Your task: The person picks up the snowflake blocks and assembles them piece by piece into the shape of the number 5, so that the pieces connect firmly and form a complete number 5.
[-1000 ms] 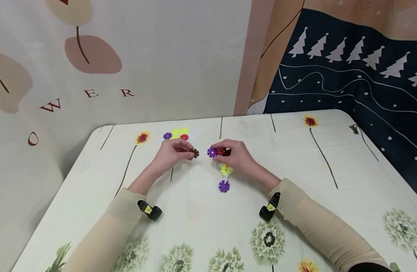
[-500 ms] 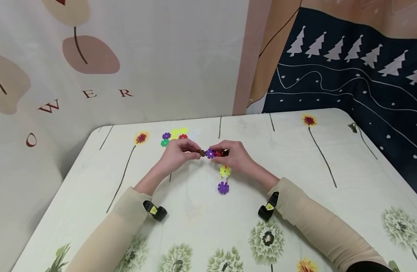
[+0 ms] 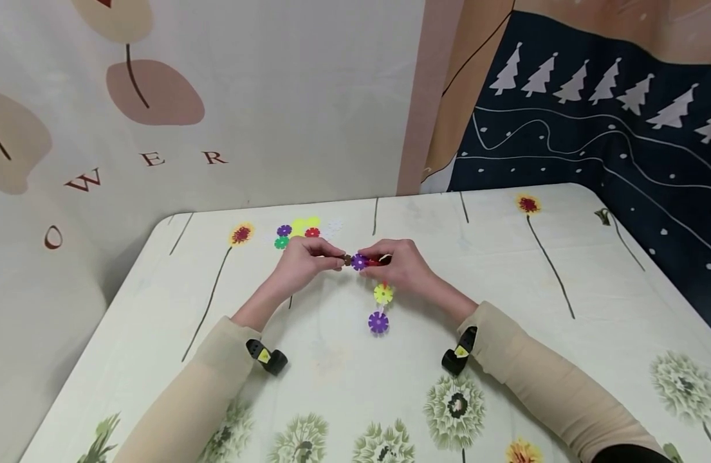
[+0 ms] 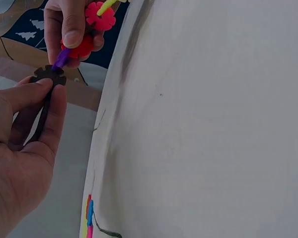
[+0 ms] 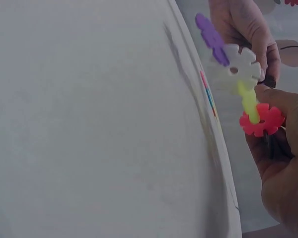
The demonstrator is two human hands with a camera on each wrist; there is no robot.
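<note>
In the head view my left hand (image 3: 303, 263) pinches a brown snowflake disc (image 3: 347, 260) between thumb and fingers. Its notched rim meets a purple snowflake disc (image 3: 359, 262) gripped by my right hand (image 3: 401, 263). The left wrist view shows the purple disc (image 4: 61, 58) edge-on against the dark disc (image 4: 52, 75); a second dark piece (image 4: 40, 121) runs edge-on into the left palm. Red discs follow in the right hand's chain. From a red disc (image 5: 262, 120) hang a yellow disc (image 5: 249, 103), a white disc (image 5: 238, 67) and another purple disc (image 5: 211, 37).
Behind my left hand lie loose snowflake discs: purple (image 3: 284, 230), green (image 3: 282, 242), yellow (image 3: 302, 226), red (image 3: 312, 232) and white (image 3: 334, 225). They rest on a table with a flower-print cloth (image 3: 332, 386). A hanging cloth backdrop (image 3: 309, 116) rises beyond the table's far edge.
My left hand has moved right, bringing the brown disc against the purple one. The hanging end of the chain has swung slightly left and down. My right hand stays nearly still.
</note>
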